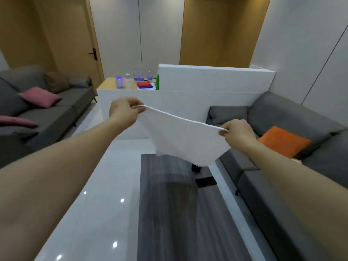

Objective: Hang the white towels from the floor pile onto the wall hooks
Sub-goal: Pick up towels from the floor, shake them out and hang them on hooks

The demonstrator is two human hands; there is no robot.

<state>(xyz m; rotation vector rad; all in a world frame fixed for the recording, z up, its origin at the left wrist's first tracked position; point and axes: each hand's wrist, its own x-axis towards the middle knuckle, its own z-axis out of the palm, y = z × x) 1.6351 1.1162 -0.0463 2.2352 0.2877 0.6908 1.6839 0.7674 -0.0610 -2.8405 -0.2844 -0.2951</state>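
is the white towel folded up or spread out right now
Spread out. The left hand and right hand each pinch a top corner of the white towel, and the cloth hangs open between them.

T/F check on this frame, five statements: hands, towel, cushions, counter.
1. Both hands hold the white towel. True: left hand and right hand each pinch a top corner.
2. The towel hangs on a wall hook. False: it is spread in the air; no hook is in view.
3. An orange cushion lies on the right sofa. True.
4. The left sofa's cushion is green. False: pink.
5. Bottles stand on the counter. True.
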